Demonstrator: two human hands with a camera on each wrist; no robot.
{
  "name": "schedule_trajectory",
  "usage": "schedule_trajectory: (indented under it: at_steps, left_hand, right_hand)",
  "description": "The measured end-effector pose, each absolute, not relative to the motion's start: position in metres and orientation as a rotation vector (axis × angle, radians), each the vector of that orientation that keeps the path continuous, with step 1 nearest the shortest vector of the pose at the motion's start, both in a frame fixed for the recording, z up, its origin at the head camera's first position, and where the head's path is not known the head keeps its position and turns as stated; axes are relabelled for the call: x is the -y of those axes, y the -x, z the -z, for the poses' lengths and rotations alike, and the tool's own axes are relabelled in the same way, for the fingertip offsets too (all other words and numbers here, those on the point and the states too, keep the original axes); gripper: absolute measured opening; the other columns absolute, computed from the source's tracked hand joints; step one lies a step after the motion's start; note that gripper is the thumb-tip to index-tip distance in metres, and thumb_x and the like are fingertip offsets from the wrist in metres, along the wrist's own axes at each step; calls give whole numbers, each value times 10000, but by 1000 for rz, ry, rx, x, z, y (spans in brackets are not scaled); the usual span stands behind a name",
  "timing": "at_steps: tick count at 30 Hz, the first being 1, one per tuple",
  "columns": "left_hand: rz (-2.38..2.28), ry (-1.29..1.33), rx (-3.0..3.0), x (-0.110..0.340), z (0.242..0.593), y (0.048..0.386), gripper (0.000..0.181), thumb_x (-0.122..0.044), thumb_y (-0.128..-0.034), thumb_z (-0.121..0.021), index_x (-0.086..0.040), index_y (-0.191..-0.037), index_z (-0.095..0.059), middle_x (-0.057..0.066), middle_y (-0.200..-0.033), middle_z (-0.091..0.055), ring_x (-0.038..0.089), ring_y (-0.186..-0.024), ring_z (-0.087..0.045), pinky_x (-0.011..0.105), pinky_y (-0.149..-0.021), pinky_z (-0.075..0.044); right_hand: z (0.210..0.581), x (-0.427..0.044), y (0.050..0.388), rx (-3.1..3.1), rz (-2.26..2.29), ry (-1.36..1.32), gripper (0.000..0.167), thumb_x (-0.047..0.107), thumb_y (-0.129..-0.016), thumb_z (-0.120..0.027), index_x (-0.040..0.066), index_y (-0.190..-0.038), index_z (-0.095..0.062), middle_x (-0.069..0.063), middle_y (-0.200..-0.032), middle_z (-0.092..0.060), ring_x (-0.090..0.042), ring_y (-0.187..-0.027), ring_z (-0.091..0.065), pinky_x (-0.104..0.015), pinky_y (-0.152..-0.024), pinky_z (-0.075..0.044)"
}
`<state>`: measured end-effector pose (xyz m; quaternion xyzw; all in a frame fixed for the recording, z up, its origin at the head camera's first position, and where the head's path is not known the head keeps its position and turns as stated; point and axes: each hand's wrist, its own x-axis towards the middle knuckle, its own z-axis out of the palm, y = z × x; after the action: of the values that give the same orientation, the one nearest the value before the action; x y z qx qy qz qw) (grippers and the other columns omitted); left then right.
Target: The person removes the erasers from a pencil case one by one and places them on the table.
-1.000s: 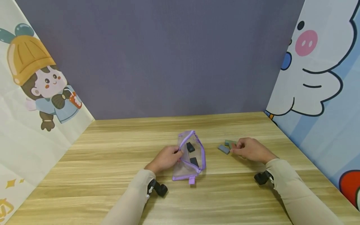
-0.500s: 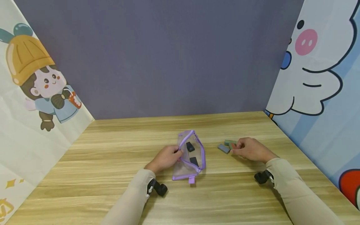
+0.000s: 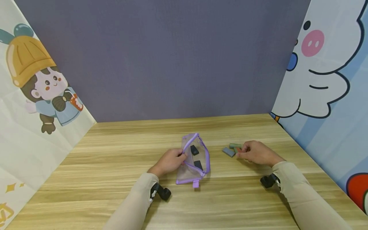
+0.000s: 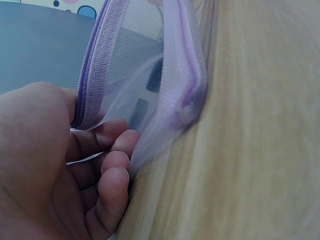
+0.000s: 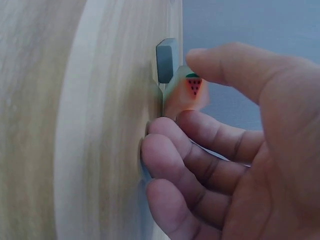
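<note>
printed block (image 5: 188, 95) pinched inside right grip (image 3: 257, 154)

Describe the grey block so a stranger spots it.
On the wooden table, look between the purple mesh pouch and the right hand. The grey block lies there, nearest the pouch; unlike the green piece and reddish piece beside it, it looks plain grey.

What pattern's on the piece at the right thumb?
The piece has a red wedge with dark dots and green top, clearest in right wrist view.
</note>
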<state>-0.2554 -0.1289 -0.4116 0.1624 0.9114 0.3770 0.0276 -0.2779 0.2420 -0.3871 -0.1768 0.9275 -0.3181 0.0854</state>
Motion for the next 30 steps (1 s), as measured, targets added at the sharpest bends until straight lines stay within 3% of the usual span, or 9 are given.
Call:
schedule_trajectory:
  at_steps: [30]
  left_hand:
    - [-1210,-488,-2784,130,414,256,283,-269,-1014,-542,-151,-770,-622,-28,-714,-638,120,-562,-485,278,-497,-402]
  right_hand:
    - [386,-246,278,-2734,965,488,271,330,-948,-667,69,-915,-606,-42,-700,-575,-189,-606,-511,-326,-569,-414]
